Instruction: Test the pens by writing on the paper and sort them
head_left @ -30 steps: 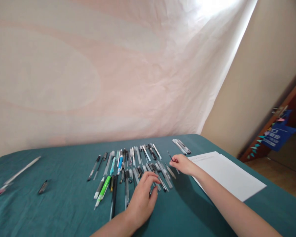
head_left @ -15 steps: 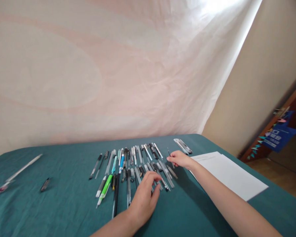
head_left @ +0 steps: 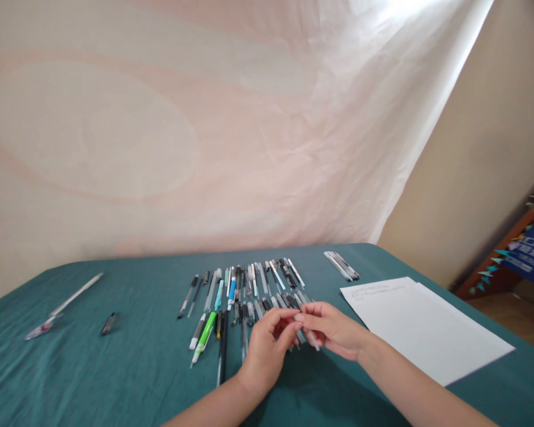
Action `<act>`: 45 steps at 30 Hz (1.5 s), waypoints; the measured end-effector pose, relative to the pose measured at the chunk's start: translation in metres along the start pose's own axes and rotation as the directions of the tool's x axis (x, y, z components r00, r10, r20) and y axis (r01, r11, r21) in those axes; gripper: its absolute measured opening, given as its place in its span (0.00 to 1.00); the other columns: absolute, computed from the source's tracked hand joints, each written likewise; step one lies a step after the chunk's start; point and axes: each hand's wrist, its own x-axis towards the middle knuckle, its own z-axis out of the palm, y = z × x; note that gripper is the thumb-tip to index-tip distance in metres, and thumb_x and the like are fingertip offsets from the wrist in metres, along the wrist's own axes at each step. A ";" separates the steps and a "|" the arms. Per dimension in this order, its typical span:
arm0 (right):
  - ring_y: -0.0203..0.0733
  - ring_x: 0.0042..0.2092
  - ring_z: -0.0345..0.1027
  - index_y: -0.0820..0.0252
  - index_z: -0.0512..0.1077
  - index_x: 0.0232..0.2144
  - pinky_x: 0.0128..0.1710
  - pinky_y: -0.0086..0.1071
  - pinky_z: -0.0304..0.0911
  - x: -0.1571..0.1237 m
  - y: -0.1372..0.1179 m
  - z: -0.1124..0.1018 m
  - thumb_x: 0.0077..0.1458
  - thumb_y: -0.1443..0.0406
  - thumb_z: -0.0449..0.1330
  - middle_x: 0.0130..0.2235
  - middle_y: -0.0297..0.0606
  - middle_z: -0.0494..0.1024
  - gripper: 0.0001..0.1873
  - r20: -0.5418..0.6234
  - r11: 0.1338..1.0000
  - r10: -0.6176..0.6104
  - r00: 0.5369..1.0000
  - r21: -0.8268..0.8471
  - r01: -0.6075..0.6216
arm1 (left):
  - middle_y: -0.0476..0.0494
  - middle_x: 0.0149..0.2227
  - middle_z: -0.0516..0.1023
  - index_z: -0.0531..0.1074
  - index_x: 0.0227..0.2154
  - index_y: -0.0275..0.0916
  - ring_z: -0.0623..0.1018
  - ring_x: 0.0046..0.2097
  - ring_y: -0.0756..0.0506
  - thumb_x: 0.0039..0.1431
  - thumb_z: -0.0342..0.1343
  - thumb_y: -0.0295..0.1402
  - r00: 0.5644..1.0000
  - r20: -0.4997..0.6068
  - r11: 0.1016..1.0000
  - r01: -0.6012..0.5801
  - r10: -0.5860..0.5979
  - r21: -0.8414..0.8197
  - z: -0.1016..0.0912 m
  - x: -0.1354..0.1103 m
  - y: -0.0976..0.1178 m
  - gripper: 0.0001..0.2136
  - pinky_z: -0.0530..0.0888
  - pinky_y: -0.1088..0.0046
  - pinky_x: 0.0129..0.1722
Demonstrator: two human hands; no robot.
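Note:
My left hand (head_left: 267,344) is closed in a pinch over the front of the pen rows, its thumb and forefinger meeting the fingertips of my right hand (head_left: 336,329). The right hand is also pinched, on what looked earlier like a thin dark pen refill; the fingers now mostly hide it. Whatever the left fingertips grip is too small to make out. Beneath and behind both hands lie several clear and black pens and pen parts in two rows. A bright green pen (head_left: 203,337), a blue-and-white pen (head_left: 232,287) and a long black pen (head_left: 222,350) lie left of my hands.
White paper sheets (head_left: 427,326) lie on the green-covered table (head_left: 137,391) at the right. A bundle of slim pens (head_left: 342,265) rests behind them. Far left are a long white stick in a clear wrapper (head_left: 66,305) and a small dark pen cap (head_left: 108,324). A pale cloth (head_left: 249,148) hangs behind.
My right hand has come left and toward me from beside the pen rows, carrying the thin refill, to meet my left hand. The left fingers have closed. The view has shifted slightly left.

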 end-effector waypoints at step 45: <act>0.33 0.25 0.54 0.61 0.70 0.26 0.25 0.25 0.51 -0.011 -0.006 0.008 0.55 0.55 0.49 0.22 0.31 0.64 0.18 -0.054 0.675 -0.341 0.939 -0.709 0.205 | 0.48 0.28 0.72 0.74 0.31 0.35 0.71 0.29 0.55 0.46 0.61 0.35 0.926 0.100 0.677 0.336 -0.363 -0.655 -0.009 0.014 0.002 0.10 0.68 0.80 0.36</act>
